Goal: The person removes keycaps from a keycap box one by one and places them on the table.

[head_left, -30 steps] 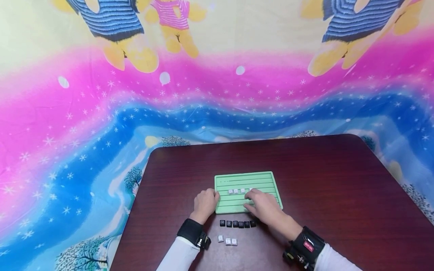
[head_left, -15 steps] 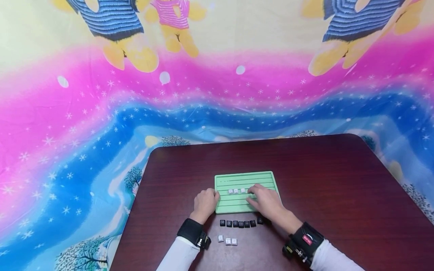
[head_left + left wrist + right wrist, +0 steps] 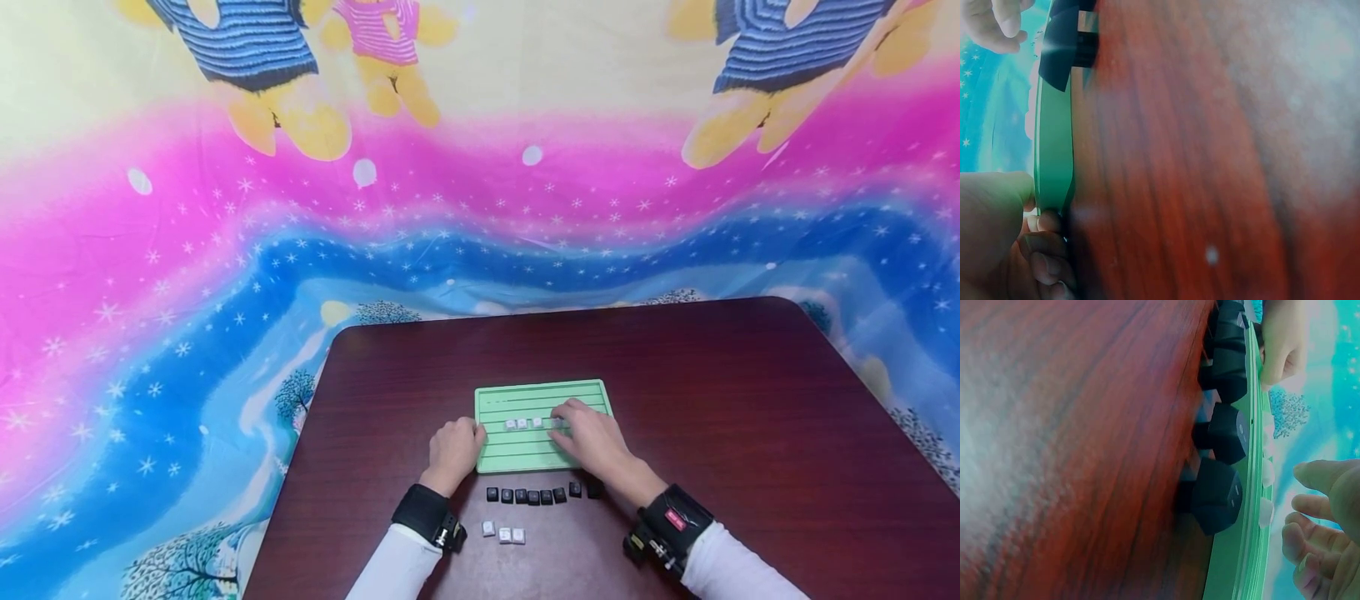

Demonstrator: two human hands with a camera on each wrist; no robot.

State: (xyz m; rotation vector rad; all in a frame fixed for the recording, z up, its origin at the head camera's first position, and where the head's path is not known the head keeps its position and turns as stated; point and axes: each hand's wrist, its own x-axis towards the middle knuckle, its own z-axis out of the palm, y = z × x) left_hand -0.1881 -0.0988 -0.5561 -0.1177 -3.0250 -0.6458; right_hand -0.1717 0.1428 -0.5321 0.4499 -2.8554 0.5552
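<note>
A light green ridged tray (image 3: 517, 461) lies on the table, with a row of white keycaps (image 3: 537, 423) standing along one of its grooves. My left hand (image 3: 453, 450) grips the tray's left edge, thumb on the rim and fingers curled beneath, as the left wrist view shows. Over the tray's right side is my right hand (image 3: 596, 437), thumb and fingers spread apart around the rightmost white keycap (image 3: 557, 423). In the right wrist view there is a gap between the right fingertips (image 3: 1300, 472) and the white keycaps, and nothing is pinched.
Several black keycaps (image 3: 533, 497) stand in a row in front of the tray; the right wrist partly covers the last one. Closer to me are three white keycaps (image 3: 505, 536). The dark red table (image 3: 705, 367) meets a colourful printed cloth (image 3: 450, 192) behind.
My right hand has shifted slightly right, uncovering the rightmost white keycap on the tray and more black keycaps at the row's right end. The left hand stays in place.
</note>
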